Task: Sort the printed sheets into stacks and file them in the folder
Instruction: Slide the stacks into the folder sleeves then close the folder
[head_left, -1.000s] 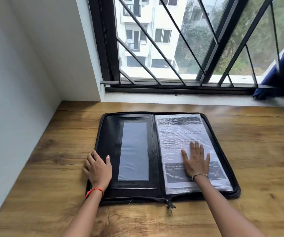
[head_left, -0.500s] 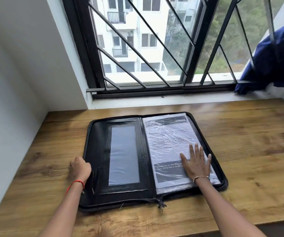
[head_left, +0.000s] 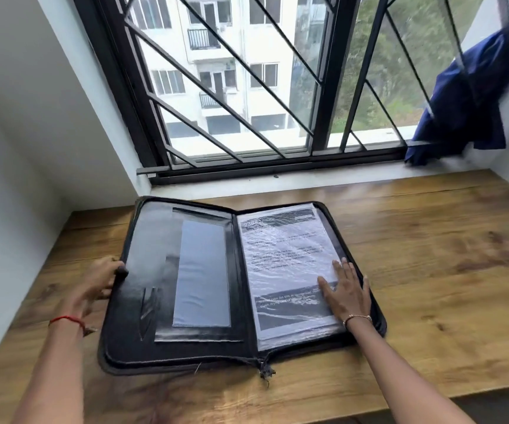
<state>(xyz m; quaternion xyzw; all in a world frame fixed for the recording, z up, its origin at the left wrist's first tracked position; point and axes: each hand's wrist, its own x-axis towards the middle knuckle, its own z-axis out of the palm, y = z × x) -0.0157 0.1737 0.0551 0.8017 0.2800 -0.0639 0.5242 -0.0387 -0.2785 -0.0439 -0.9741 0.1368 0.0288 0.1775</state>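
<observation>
A black zip folder (head_left: 143, 347) lies open on the wooden table (head_left: 430, 286). Its right half holds printed sheets (head_left: 284, 255) inside clear plastic sleeves. Its left cover, with a clear pocket (head_left: 201, 276), is lifted off the table at its outer edge. My left hand (head_left: 100, 280) grips that outer left edge, fingers curled round it. My right hand (head_left: 346, 292) lies flat, fingers straight, on the lower right of the sleeved sheets.
A barred window (head_left: 247, 87) and its white sill (head_left: 308, 179) run along the table's far side. White walls close in the left and the far right. A blue cloth (head_left: 467, 102) hangs at the window's right end. The table's front edge shows at bottom right.
My left hand moved from the table beside the folder to gripping its left edge, and the left cover has risen. My right hand stayed on the sheets. The view shifted left and tilted up.
</observation>
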